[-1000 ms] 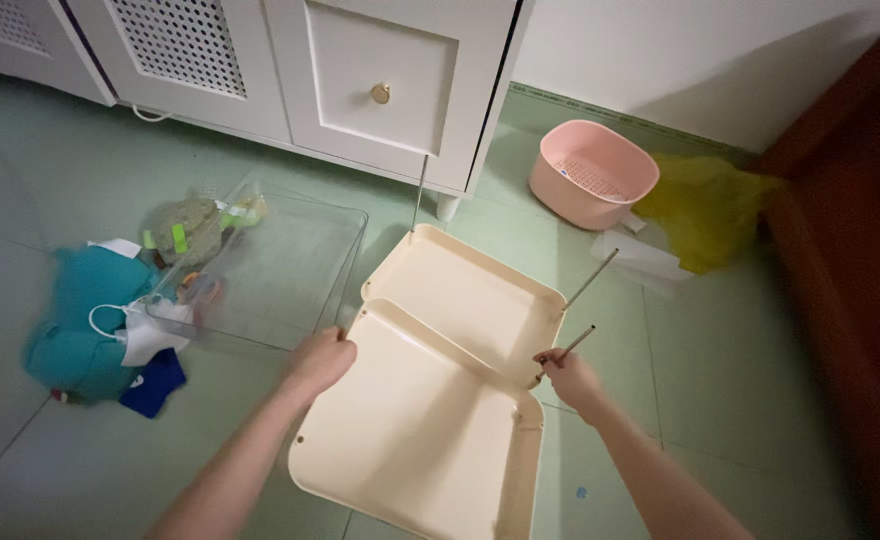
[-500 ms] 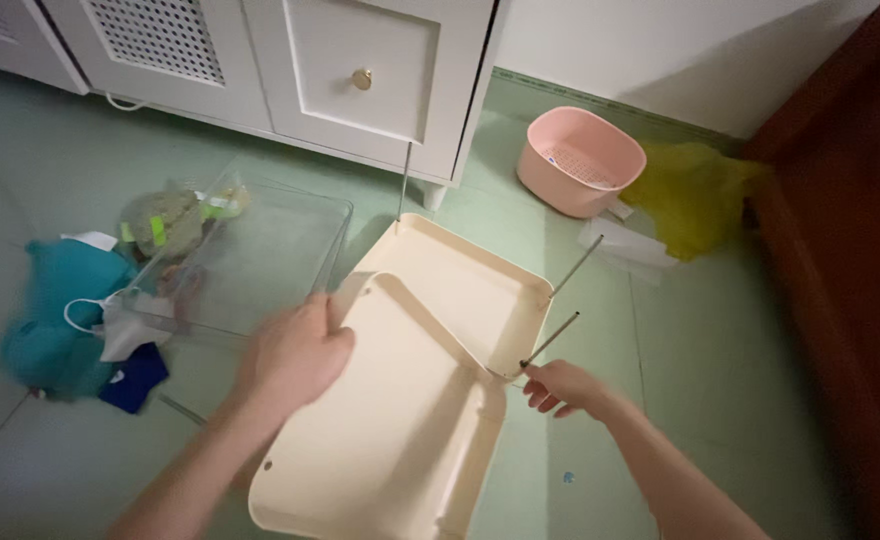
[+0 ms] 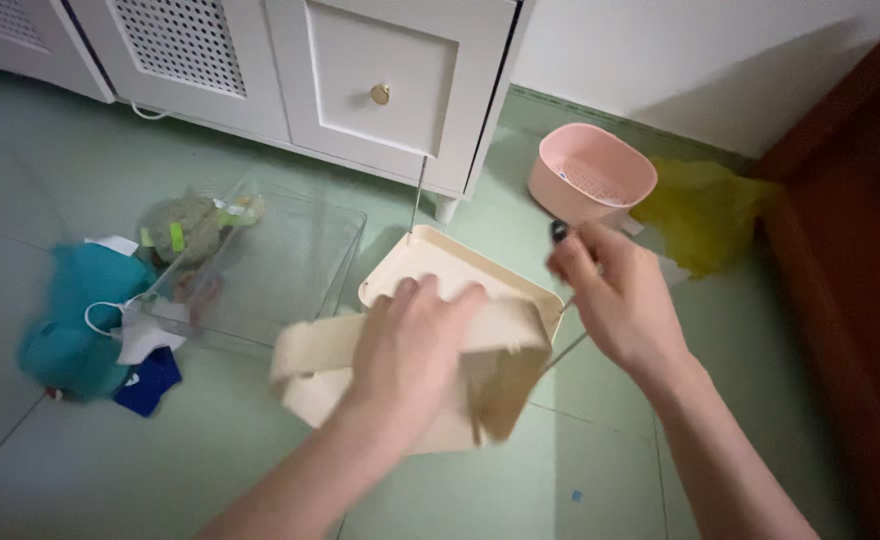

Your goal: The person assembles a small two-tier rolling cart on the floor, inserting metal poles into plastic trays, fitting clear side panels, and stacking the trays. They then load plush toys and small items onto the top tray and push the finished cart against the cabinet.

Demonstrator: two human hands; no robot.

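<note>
My left hand [image 3: 412,350] grips the rim of a cream plastic tray [image 3: 310,345] and holds it tilted up on edge, blurred with motion. A second cream tray [image 3: 440,270] lies flat on the green floor just behind it. My right hand [image 3: 615,295] is raised to the right of the trays, its fingers closed around a thin metal rod [image 3: 560,355] that slants down toward the tray, with a small dark tip above the fingers.
A clear plastic box [image 3: 280,265] stands on the floor to the left, beside teal cloth [image 3: 75,320] and small soft items. A pink basket [image 3: 590,175] and yellow bag [image 3: 705,210] sit at the back right. White cabinets [image 3: 360,70] line the back; a brown wooden surface [image 3: 850,300] runs along the right.
My left hand has lifted the near tray from flat to up on edge. My right hand has risen with the thin rod and moved closer to the camera.
</note>
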